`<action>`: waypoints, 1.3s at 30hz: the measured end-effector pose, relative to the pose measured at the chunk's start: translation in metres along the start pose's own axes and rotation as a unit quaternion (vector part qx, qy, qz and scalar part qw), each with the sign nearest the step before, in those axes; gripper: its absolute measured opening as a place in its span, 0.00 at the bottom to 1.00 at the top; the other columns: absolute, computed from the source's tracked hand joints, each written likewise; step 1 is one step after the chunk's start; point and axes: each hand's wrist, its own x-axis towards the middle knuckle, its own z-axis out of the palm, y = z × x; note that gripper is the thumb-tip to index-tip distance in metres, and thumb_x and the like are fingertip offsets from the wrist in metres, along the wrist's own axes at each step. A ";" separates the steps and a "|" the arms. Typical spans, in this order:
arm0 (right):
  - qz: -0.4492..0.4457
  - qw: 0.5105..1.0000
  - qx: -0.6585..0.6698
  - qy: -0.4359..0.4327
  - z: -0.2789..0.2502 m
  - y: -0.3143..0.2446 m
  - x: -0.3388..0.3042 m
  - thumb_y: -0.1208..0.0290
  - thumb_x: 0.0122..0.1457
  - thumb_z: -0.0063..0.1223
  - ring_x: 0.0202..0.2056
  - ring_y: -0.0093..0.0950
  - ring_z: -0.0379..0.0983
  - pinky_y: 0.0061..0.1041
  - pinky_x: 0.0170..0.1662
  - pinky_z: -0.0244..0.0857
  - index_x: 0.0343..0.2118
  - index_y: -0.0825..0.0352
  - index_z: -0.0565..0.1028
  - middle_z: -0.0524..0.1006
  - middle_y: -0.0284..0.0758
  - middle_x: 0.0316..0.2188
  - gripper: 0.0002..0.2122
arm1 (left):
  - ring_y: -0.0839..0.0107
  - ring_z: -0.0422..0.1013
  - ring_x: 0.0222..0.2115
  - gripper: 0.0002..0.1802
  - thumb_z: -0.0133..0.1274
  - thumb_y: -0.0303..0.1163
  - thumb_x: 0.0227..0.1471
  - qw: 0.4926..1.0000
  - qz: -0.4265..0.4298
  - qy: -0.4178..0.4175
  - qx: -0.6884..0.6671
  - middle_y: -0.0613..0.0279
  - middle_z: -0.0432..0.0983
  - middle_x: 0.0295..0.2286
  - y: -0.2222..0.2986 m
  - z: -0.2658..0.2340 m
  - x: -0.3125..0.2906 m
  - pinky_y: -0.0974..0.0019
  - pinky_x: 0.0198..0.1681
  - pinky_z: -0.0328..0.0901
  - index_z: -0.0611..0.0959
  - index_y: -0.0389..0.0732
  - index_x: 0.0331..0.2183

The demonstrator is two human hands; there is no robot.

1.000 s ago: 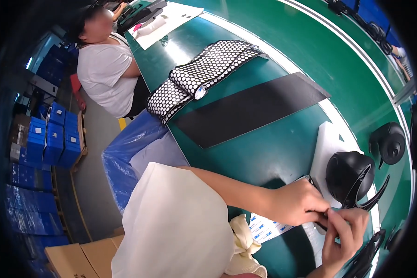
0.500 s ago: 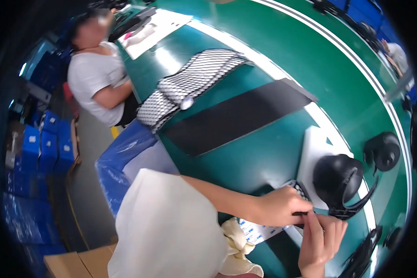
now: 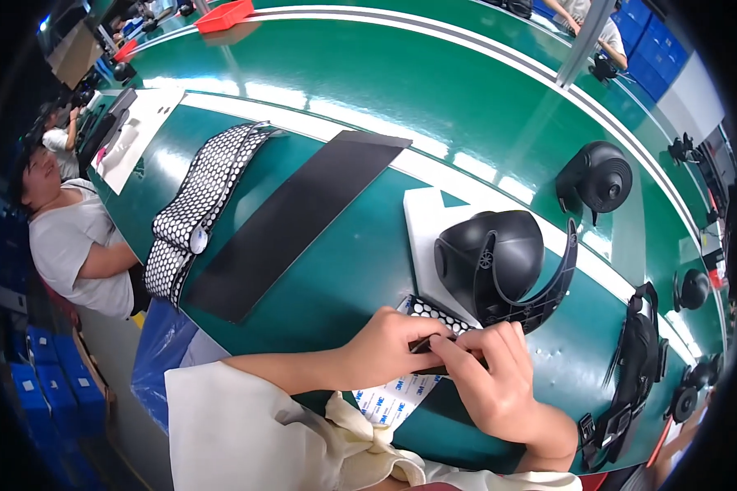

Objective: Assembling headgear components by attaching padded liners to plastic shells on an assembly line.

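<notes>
My left hand [image 3: 389, 350] is closed, pinching a small black piece [image 3: 422, 345] that I cannot make out further. My right hand [image 3: 493, 378] meets it fingertip to fingertip, its thumb and forefinger closed at the same piece. Just beyond my fingers lies a black strip with white dots [image 3: 436, 312]. Under my hands is a white sheet with blue print [image 3: 391, 398]. Beyond them, a rounded black shell [image 3: 504, 250] and a curved black band [image 3: 549, 288] rest by a white block [image 3: 420, 221].
On the green table [image 3: 319, 278] lie a long black panel [image 3: 299, 225] and a folded dotted strip [image 3: 209, 184]. A black strap with buckles [image 3: 630, 368] is at the right. Another black rounded device [image 3: 596, 178] stands farther back. A person [image 3: 78, 237] sits at the left.
The view has swung to the right, so the table's things appear farther left. My hands stay together at the small black piece, and my right hand shows more of its back.
</notes>
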 end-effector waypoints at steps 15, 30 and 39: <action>0.052 0.990 0.117 0.059 -0.001 0.015 0.009 0.81 0.29 0.63 0.21 0.28 0.64 0.22 0.23 0.58 0.27 0.71 0.74 0.70 0.35 0.22 0.16 | 0.72 0.69 0.17 0.11 0.58 0.24 0.37 0.997 0.053 0.013 0.054 0.60 0.71 0.17 0.006 -0.012 0.002 0.74 0.20 0.62 0.75 0.34 0.28; 0.100 0.993 0.045 0.045 -0.019 0.009 0.006 0.76 0.27 0.60 0.22 0.25 0.62 0.21 0.22 0.50 0.24 0.69 0.74 0.69 0.32 0.22 0.15 | 0.73 0.68 0.18 0.10 0.57 0.19 0.35 0.992 0.104 0.030 0.057 0.54 0.73 0.20 0.005 -0.010 -0.001 0.76 0.19 0.60 0.75 0.29 0.25; 0.093 0.995 -0.019 0.043 -0.020 0.000 0.003 0.73 0.25 0.54 0.21 0.21 0.61 0.20 0.22 0.46 0.27 0.66 0.76 0.68 0.27 0.21 0.17 | 0.71 0.67 0.14 0.12 0.62 0.26 0.31 0.983 0.141 0.090 0.080 0.62 0.70 0.16 0.002 -0.004 -0.002 0.74 0.17 0.60 0.77 0.36 0.24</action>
